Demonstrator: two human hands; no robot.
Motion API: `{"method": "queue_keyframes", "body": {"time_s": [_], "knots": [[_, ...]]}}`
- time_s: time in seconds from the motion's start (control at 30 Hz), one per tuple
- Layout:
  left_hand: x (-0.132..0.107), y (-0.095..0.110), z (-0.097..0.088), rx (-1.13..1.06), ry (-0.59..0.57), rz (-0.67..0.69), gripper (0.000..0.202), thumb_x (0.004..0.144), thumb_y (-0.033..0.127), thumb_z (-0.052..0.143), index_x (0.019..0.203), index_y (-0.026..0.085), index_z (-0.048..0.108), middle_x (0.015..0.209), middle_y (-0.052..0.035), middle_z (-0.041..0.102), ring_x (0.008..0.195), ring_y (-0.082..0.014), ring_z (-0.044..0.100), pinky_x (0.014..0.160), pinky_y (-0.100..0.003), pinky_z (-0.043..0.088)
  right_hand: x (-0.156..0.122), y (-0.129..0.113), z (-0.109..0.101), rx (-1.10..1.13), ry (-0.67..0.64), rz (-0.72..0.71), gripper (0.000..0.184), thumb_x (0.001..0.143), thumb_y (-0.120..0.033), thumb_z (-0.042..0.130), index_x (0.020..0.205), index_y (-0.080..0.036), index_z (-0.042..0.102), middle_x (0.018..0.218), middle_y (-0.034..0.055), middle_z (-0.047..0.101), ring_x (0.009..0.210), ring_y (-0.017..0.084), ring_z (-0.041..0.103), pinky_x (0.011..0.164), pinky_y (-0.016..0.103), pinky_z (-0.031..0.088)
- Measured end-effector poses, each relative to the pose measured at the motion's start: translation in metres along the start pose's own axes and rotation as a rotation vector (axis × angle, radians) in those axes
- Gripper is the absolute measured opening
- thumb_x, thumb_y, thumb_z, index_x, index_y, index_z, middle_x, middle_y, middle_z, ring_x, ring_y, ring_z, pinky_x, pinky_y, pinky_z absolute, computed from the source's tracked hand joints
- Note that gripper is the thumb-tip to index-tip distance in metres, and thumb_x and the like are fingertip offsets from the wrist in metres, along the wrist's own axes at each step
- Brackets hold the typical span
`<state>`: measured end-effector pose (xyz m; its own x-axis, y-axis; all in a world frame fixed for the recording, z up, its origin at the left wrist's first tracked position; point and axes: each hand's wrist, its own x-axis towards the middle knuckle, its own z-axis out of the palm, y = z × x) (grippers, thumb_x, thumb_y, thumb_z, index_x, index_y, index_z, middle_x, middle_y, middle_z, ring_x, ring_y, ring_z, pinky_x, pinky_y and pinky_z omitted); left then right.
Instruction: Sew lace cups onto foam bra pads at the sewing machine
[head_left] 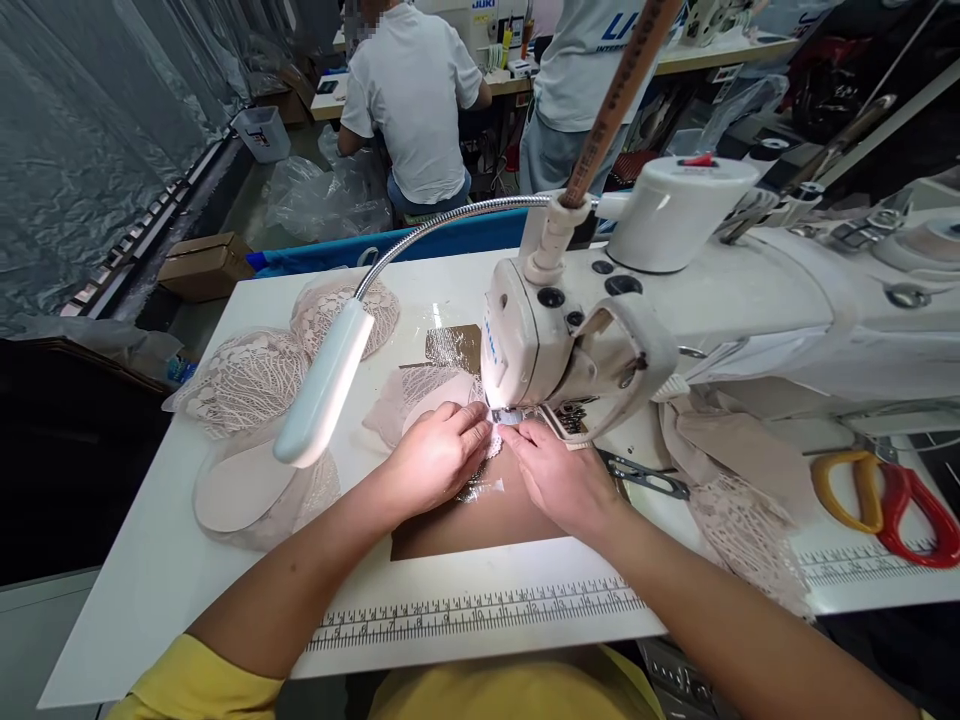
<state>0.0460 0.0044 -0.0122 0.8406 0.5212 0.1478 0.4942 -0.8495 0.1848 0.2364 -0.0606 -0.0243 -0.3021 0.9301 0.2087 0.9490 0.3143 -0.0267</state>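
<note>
A beige lace bra cup (422, 397) lies at the needle of the white sewing machine (517, 330), partly covered by my fingers. My left hand (444, 452) holds the cup from the left, fingers bent and close together. From the other side my right hand (559, 470) grips its lace edge just in front of the presser foot (508, 415). Both sets of fingertips are very near the foot, and the needle itself is hard to make out. Beneath the hands is a brown sheet (480, 530) on the white tabletop.
More lace cups (251, 375) lie left, under a lit gooseneck lamp (326, 385). Right of the hands are a dark metal tool (649, 474), beige lace pieces (739, 500) and scissors with yellow and red handles (919, 515). A ruler strip (480, 612) runs along the front. Two people (412, 100) are behind.
</note>
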Motion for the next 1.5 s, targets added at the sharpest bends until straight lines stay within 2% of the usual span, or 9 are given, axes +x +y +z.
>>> {"method": "queue_keyframes", "body": {"time_s": [0.23,0.33,0.43,0.63,0.83,1.03,1.27,1.37,1.5], "knots": [[-0.011,0.002,-0.008,-0.156,-0.050,0.098,0.032,0.095,0.031,0.044,0.110,0.016,0.067,0.103,-0.0113,0.061,0.090,-0.0211,0.055,0.079,-0.035,0.048,-0.004,0.006,0.003,0.119,0.065,-0.004,0.039,0.088,-0.012,0.042,0.120,-0.018,0.063,0.108,0.0093,0.066,0.089,0.021,0.057,0.074,0.031,0.042],[-0.010,0.004,-0.012,-0.185,-0.080,0.127,0.030,0.095,0.031,0.044,0.109,0.017,0.067,0.107,-0.0097,0.063,0.089,-0.0197,0.055,0.079,-0.034,0.048,-0.006,0.005,0.003,0.170,0.046,-0.076,0.035,0.086,-0.010,0.044,0.110,-0.020,0.067,0.092,0.0062,0.066,0.079,0.018,0.055,0.068,0.029,0.039],[-0.010,0.004,-0.010,-0.158,-0.071,0.143,0.032,0.096,0.028,0.042,0.114,0.015,0.065,0.117,-0.0089,0.063,0.095,-0.0203,0.055,0.081,-0.033,0.048,-0.007,0.004,0.001,0.182,0.045,-0.148,0.031,0.084,-0.008,0.046,0.103,-0.018,0.069,0.079,0.0047,0.063,0.074,0.018,0.051,0.064,0.030,0.036],[-0.011,0.003,0.005,0.008,-0.017,0.152,0.033,0.098,0.025,0.039,0.116,0.014,0.064,0.128,-0.0069,0.060,0.093,-0.0207,0.055,0.079,-0.034,0.049,-0.010,0.003,-0.001,0.152,0.027,-0.172,0.032,0.083,-0.006,0.047,0.106,-0.016,0.067,0.085,0.0060,0.063,0.076,0.017,0.050,0.063,0.030,0.033],[-0.008,0.000,0.010,0.056,0.016,0.116,0.036,0.097,0.025,0.039,0.121,0.009,0.061,0.129,-0.0083,0.060,0.098,-0.0233,0.055,0.080,-0.036,0.050,-0.004,-0.001,-0.001,0.066,-0.006,-0.084,0.038,0.082,-0.006,0.046,0.112,-0.019,0.066,0.085,0.0069,0.065,0.073,0.018,0.051,0.062,0.030,0.033],[-0.003,-0.004,0.007,0.043,0.006,0.039,0.037,0.097,0.028,0.039,0.124,0.012,0.059,0.129,-0.0107,0.059,0.098,-0.0245,0.054,0.082,-0.039,0.048,0.001,-0.004,0.001,-0.042,-0.004,-0.047,0.043,0.083,-0.009,0.046,0.120,-0.020,0.064,0.091,0.0102,0.066,0.075,0.020,0.054,0.062,0.031,0.034],[0.001,-0.010,0.005,0.002,0.068,-0.082,0.034,0.093,0.031,0.045,0.118,0.014,0.061,0.116,-0.0149,0.063,0.107,-0.0286,0.052,0.089,-0.044,0.046,-0.003,0.002,0.006,0.068,-0.007,-0.034,0.045,0.086,-0.011,0.045,0.125,-0.024,0.062,0.088,0.0064,0.067,0.077,0.019,0.057,0.066,0.029,0.038],[0.002,-0.015,0.007,0.002,0.084,-0.140,0.032,0.091,0.031,0.047,0.115,0.016,0.063,0.120,-0.0147,0.060,0.114,-0.0304,0.049,0.094,-0.046,0.043,-0.004,0.004,0.006,0.090,-0.006,-0.015,0.042,0.086,-0.012,0.046,0.122,-0.026,0.064,0.093,0.0066,0.067,0.076,0.018,0.057,0.064,0.028,0.038],[0.002,-0.022,0.009,0.032,0.118,-0.217,0.037,0.091,0.033,0.047,0.122,0.017,0.058,0.132,-0.0139,0.054,0.121,-0.0325,0.045,0.098,-0.049,0.040,-0.005,0.005,0.007,0.095,0.019,-0.029,0.038,0.088,-0.015,0.045,0.117,-0.025,0.067,0.094,0.0065,0.066,0.073,0.017,0.057,0.062,0.028,0.038]]}}
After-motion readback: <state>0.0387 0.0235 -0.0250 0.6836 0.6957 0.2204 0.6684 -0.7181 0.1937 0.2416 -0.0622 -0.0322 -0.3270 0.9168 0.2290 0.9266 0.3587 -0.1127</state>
